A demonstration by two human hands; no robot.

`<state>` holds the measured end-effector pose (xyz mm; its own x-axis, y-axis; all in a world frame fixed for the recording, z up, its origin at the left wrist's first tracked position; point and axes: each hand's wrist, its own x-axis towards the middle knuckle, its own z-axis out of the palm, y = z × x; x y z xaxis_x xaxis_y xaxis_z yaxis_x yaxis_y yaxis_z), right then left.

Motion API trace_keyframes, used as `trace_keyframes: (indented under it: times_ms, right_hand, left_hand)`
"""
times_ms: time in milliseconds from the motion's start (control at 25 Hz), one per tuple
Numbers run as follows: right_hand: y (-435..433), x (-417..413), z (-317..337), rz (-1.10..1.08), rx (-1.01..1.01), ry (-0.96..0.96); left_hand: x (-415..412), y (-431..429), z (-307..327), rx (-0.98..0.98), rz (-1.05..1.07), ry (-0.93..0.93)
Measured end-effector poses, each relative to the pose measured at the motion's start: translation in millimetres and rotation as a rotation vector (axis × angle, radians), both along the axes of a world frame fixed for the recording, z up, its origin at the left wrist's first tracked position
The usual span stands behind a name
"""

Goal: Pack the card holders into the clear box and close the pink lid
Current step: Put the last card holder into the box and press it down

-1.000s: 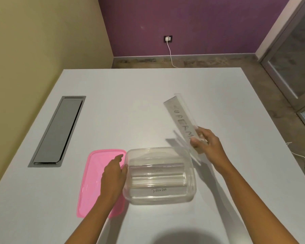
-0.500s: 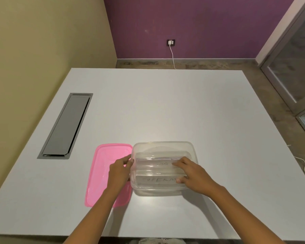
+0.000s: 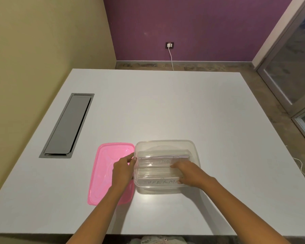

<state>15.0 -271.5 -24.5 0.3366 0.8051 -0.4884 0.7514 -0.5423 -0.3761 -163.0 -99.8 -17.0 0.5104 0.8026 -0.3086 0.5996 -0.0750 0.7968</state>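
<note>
The clear box sits on the white table near its front edge, with no lid on it. Inside lie clear card holders: one marked "DOG" at the back and one marked "SUPERMAN" at the front. My right hand reaches into the box from the right and presses on the right end of the "SUPERMAN" holder. My left hand grips the box's left wall. The pink lid lies flat on the table, touching the box's left side, partly under my left hand.
A grey cable hatch is set into the table at the left. The white table stretches far behind the box. A yellow wall runs along the left; a white cable lies on the floor at the right.
My right hand carried the "SUPERMAN" holder from above the table down into the box and now presses it at the front. My left hand stayed on the box's left wall.
</note>
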Motion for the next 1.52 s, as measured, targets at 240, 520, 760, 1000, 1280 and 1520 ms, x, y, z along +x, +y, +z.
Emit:
trace_keyframes:
  times_ms: [240,520,760,1000,1280,1520]
  right_hand:
    - [3.2,-3.7,3.2,-0.038,0.027,-0.129]
    - [0.4,-4.2,8.0,0.004,0.076,-0.12]
    - [-9.2,-0.7,11.2,-0.081,0.24,-0.043]
    - [-22.8,-5.1,23.2,-0.183,0.377,-0.157]
    - [-36.1,-35.5,24.3,-0.038,0.418,-0.065]
    - [-37.9,-42.1,12.3,0.02,0.423,-0.157]
  left_hand:
    - [0.7,-2.4,0.1,0.048,-0.032,0.016]
    - [1.4,-3.2,-1.8,0.06,-0.032,0.028]
    - [2.0,-2.9,-5.3,0.097,-0.019,0.037]
    - [-9.6,-14.9,-11.0,0.131,0.065,-0.008]
    - [-62.1,-26.5,-52.5,0.241,-0.047,0.299]
    - [-64.5,-39.8,-57.9,0.313,-0.173,0.394]
